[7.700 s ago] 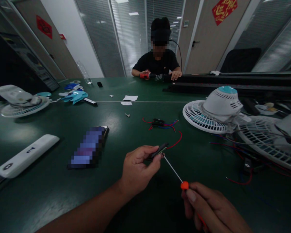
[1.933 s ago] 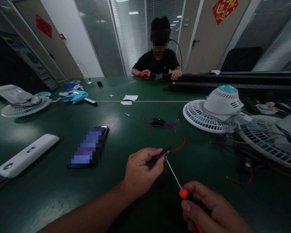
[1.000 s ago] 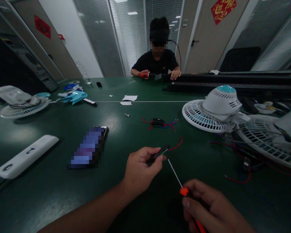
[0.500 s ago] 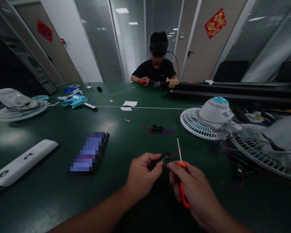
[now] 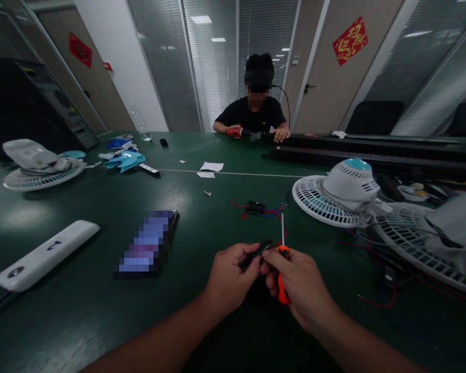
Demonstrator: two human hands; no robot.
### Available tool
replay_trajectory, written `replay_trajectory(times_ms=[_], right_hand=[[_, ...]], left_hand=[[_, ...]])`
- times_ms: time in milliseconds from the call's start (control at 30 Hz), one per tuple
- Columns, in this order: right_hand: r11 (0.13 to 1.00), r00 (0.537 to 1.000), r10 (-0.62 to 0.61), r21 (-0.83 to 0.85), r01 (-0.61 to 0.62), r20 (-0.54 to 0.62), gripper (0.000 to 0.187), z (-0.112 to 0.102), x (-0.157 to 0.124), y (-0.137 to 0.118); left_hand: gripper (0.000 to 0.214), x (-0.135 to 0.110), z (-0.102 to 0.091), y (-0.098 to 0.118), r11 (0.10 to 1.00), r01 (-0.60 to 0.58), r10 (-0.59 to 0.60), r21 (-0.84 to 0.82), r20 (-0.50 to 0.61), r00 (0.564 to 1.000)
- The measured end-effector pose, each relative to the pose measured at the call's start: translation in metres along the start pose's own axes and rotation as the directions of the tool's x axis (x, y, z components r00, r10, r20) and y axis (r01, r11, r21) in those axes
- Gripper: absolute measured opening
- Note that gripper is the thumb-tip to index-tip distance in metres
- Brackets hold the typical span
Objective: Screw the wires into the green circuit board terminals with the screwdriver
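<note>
Between the thumb and fingers of my left hand (image 5: 231, 272) is a small black electronic module (image 5: 265, 245), with a red wire at its far side. My right hand (image 5: 303, 285) is closed around a screwdriver (image 5: 283, 290) with an orange and black handle, its metal shaft pointing up and away from me. The thumb and forefinger of that hand also meet at the near end of the module; whether they pinch a wire there is too small to tell. Just beyond lies another black module (image 5: 256, 207) with red and blue wires.
White fans (image 5: 351, 184) and loose wires lie to the right. On the left are a phone (image 5: 149, 243), a white numbered device (image 5: 48, 254) and another fan (image 5: 42, 166). Opposite, a person (image 5: 256, 106) holds a red power tool (image 5: 235, 131) beside long black bars (image 5: 357, 155).
My right hand has come closer to the left, and the screwdriver has turned more upright. The module is tilted differently, hiding its green board. The whole view has shifted slightly.
</note>
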State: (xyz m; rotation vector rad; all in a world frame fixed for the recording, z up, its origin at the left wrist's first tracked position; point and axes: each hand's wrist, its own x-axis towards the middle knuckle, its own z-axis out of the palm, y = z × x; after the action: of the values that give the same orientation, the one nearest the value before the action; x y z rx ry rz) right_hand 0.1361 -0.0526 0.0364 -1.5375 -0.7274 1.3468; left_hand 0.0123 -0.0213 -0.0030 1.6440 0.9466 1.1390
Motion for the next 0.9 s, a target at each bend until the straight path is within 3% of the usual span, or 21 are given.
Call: replay_trajectory(times_ms=[200, 367, 533, 667, 800, 900], right_hand=[[0.983, 0.999, 0.033, -0.183, -0.03, 0.013, 0.021, 0.0, 0.008, 0.003], [0.916, 1.0, -0.018, -0.4, 0.023, 0.017, 0.03, -0.01, 0.026, -0.008], [0.735, 0.986, -0.161, -0.664, 0.14, 0.03, 0.03, -0.015, 0.072, -0.033], [0.553, 0.967, -0.239, -0.807, 0.206, 0.083, 0.032, -0.008, 0.105, -0.041], [0.409, 0.959, -0.248, -0.882, 0.235, 0.141, 0.031, -0.004, 0.121, -0.039], [0.359, 0.96, -0.216, -0.901, 0.246, 0.176, 0.032, -0.003, 0.126, -0.04]], left_hand=[[0.02, 0.003, -0.003, -0.001, 0.996, -0.064, 0.063, 0.059, 0.016, 0.998], [0.024, 0.012, -0.007, -0.006, 0.98, -0.094, 0.12, 0.174, -0.145, 0.982], [0.022, 0.026, -0.014, -0.018, 0.972, -0.084, 0.142, 0.22, -0.263, 0.954], [0.023, 0.032, -0.018, -0.028, 0.975, -0.063, 0.124, 0.211, -0.293, 0.948], [0.024, 0.033, -0.018, -0.032, 0.984, -0.028, 0.079, 0.177, -0.293, 0.953], [0.024, 0.034, -0.018, -0.033, 0.987, -0.006, 0.054, 0.16, -0.294, 0.954]])
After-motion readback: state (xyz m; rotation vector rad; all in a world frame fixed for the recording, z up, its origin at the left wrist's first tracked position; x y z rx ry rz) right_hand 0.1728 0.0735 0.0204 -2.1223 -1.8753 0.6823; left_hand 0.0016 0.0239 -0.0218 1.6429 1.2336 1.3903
